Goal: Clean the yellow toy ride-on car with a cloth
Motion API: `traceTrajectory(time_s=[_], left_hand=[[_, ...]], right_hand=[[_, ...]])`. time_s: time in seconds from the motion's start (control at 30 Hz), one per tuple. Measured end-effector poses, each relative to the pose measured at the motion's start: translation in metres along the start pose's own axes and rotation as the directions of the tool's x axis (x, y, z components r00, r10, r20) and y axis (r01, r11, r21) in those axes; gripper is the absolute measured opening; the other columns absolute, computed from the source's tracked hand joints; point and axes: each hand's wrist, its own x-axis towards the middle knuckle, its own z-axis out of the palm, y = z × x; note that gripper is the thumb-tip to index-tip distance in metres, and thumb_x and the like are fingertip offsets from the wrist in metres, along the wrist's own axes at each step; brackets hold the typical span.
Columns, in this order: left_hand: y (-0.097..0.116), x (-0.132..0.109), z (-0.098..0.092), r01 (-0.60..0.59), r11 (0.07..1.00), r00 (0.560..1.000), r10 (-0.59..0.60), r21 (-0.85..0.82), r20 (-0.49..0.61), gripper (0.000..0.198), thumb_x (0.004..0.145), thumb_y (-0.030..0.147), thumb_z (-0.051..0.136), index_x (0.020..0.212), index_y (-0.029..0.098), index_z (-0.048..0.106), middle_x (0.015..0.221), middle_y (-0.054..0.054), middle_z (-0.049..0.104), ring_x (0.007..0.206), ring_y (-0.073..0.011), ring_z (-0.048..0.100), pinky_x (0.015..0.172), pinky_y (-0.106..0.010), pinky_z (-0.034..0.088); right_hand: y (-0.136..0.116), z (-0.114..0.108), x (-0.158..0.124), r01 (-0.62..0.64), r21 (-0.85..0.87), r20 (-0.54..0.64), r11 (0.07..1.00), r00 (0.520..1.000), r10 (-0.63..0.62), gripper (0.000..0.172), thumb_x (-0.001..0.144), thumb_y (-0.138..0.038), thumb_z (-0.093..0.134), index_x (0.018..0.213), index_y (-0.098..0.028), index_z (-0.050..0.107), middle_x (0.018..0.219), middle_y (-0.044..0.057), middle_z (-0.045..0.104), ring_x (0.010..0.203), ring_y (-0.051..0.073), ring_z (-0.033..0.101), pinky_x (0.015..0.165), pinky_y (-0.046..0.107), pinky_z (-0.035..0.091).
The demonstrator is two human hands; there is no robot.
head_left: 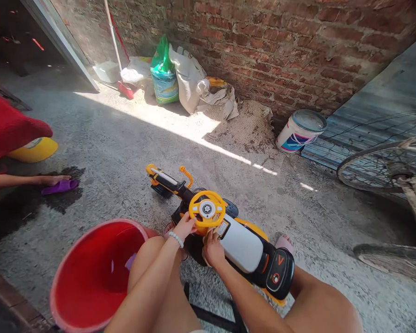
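A yellow, black and white toy ride-on digger [242, 249] stands on the concrete between my knees, its arm pointing away to the left. My left hand [184, 227], with a white bead bracelet at the wrist, grips the near left rim of its yellow steering wheel [207, 209]. Just below the wheel, my right hand [213, 249] is closed against the toy's body; what it holds is hidden.
A red bucket [93, 273] stands by my left knee. At the left, another person's hand [52, 179] rests on a purple slipper [60, 186] over a wet patch. Sacks [190, 78] and a white pail [300, 130] line the brick wall; a bicycle wheel [381, 166] is at right.
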Motion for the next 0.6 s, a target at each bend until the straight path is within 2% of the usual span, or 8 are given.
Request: traceTrajectory(time_s=[0.1, 0.13, 0.2, 0.27, 0.33, 0.4, 0.5, 0.6], left_hand=[[-0.003, -0.001, -0.002, 0.001, 1.000, 1.000, -0.001, -0.008, 0.012, 0.038, 0.078, 0.041, 0.087, 0.099, 0.023, 0.061, 0.097, -0.002, 0.070, 0.086, -0.0166, 0.067, 0.088, -0.036, 0.055], [-0.005, -0.001, -0.002, 0.002, 1.000, 1.000, -0.002, -0.010, 0.013, 0.039, 0.078, 0.042, 0.087, 0.100, 0.024, 0.061, 0.097, -0.002, 0.070, 0.086, -0.0162, 0.067, 0.090, -0.037, 0.055], [-0.007, 0.000, -0.001, 0.006, 1.000, 1.000, -0.005, -0.013, 0.007, 0.040, 0.079, 0.043, 0.087, 0.102, 0.024, 0.061, 0.098, -0.002, 0.070, 0.087, -0.0158, 0.067, 0.092, -0.038, 0.055], [-0.008, 0.000, 0.000, 0.003, 1.000, 1.000, -0.004, -0.013, -0.006, 0.040, 0.079, 0.043, 0.087, 0.103, 0.024, 0.061, 0.099, -0.002, 0.070, 0.088, -0.0158, 0.068, 0.093, -0.038, 0.055], [-0.007, -0.001, 0.001, 0.000, 1.000, 1.000, 0.000, -0.011, -0.016, 0.038, 0.080, 0.041, 0.086, 0.102, 0.024, 0.061, 0.099, -0.002, 0.071, 0.087, -0.0159, 0.068, 0.092, -0.038, 0.056], [-0.005, -0.003, 0.001, 0.005, 1.000, 1.000, -0.005, -0.011, -0.011, 0.034, 0.082, 0.039, 0.084, 0.102, 0.023, 0.062, 0.099, -0.003, 0.073, 0.086, -0.0166, 0.069, 0.089, -0.036, 0.057], [-0.005, -0.004, 0.002, 0.012, 1.000, 1.000, -0.013, -0.026, -0.002, 0.032, 0.082, 0.036, 0.084, 0.102, 0.022, 0.062, 0.100, -0.005, 0.075, 0.090, -0.0198, 0.072, 0.086, -0.036, 0.058], [-0.006, -0.004, 0.002, 0.017, 0.998, 1.000, -0.018, -0.058, -0.006, 0.032, 0.082, 0.033, 0.085, 0.103, 0.022, 0.063, 0.103, -0.006, 0.077, 0.098, -0.0237, 0.074, 0.087, -0.036, 0.060]], right_hand=[[0.019, 0.015, -0.027, 0.069, 0.033, 0.126, 0.997, 0.989, -0.073, 0.065, 0.093, -0.015, 0.048, 0.158, -0.014, 0.047, 0.147, 0.024, 0.061, 0.113, 0.031, 0.074, 0.094, 0.040, 0.059], [0.028, 0.013, -0.030, 0.059, 0.080, 0.125, 0.995, 0.990, -0.069, 0.064, 0.094, -0.016, 0.046, 0.158, -0.016, 0.048, 0.147, 0.021, 0.062, 0.112, 0.029, 0.075, 0.095, 0.040, 0.058], [0.046, 0.001, -0.025, 0.006, 0.189, 0.045, 0.982, 0.999, -0.015, 0.063, 0.095, -0.018, 0.043, 0.159, -0.018, 0.047, 0.151, 0.019, 0.059, 0.117, 0.028, 0.073, 0.101, 0.039, 0.056], [0.058, -0.023, -0.006, 0.006, 0.284, -0.086, 0.959, 0.996, 0.019, 0.064, 0.096, -0.019, 0.041, 0.160, -0.017, 0.046, 0.157, 0.017, 0.056, 0.131, 0.027, 0.065, 0.109, 0.038, 0.052], [0.064, -0.053, 0.022, 0.099, 0.331, -0.195, 0.938, 0.980, -0.035, 0.064, 0.097, -0.020, 0.042, 0.160, -0.018, 0.046, 0.159, 0.013, 0.055, 0.145, 0.026, 0.054, 0.118, 0.038, 0.045], [0.063, -0.084, 0.054, 0.197, 0.338, -0.253, 0.920, 0.961, -0.113, 0.063, 0.098, -0.024, 0.045, 0.160, -0.021, 0.047, 0.160, 0.010, 0.056, 0.148, 0.026, 0.050, 0.121, 0.039, 0.042], [0.053, -0.122, 0.099, 0.260, 0.327, -0.218, 0.909, 0.956, -0.195, 0.073, 0.093, -0.035, 0.063, 0.163, -0.023, 0.045, 0.158, 0.010, 0.058, 0.145, 0.031, 0.052, 0.118, 0.041, 0.043], [0.041, -0.140, 0.135, 0.233, 0.444, -0.172, 0.865, 0.970, -0.173, 0.082, 0.086, -0.039, 0.072, 0.162, -0.020, 0.046, 0.148, 0.011, 0.066, 0.133, 0.032, 0.060, 0.109, 0.040, 0.050]])
